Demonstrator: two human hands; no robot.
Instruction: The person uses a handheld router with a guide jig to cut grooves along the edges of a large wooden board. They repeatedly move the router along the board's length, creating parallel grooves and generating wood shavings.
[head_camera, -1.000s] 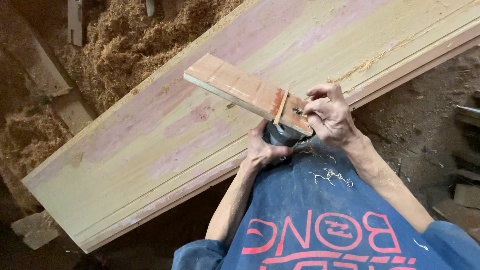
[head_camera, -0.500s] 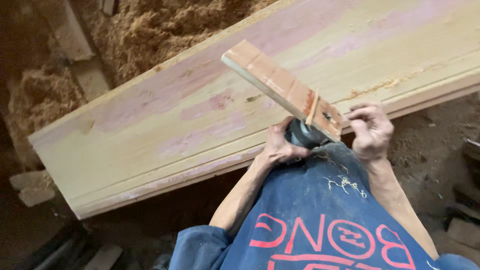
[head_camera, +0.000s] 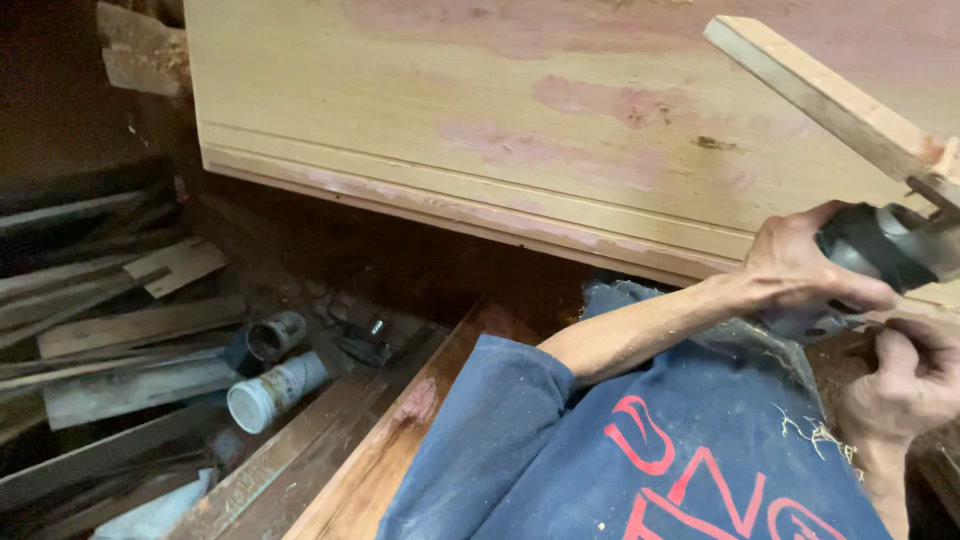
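Right now your left hand (head_camera: 800, 265) is wrapped tight around a dark power tool (head_camera: 880, 245) at about 3 o'clock in the view. A flat wood strip (head_camera: 820, 95) is fixed to the tool and sticks up toward 1 o'clock, over the big board. Your right hand (head_camera: 910, 385) sits just under the tool at 4 o'clock. Its fingers are curled in by the tool's bottom, but you can't tell if they pinch anything.

It looks like you are getting the tool ready, not cutting, because the tool is held up off the big pale board (head_camera: 480, 110). That board fills the top, from 10 o'clock to 2 o'clock, with pink stains and a stepped edge. A good next move would need both hands steady and the strip laid flat against the board edge.

Count with me: one tool, one strip, one big board. One reddish plank (head_camera: 400, 440) runs under your blue sleeve (head_camera: 500, 430) at 6 o'clock. Two tube-shaped cans (head_camera: 272, 375) lie on the floor at 8 o'clock, one white and one dark. Many loose scrap boards (head_camera: 110, 340) are piled at 9 o'clock, too jumbled to count.
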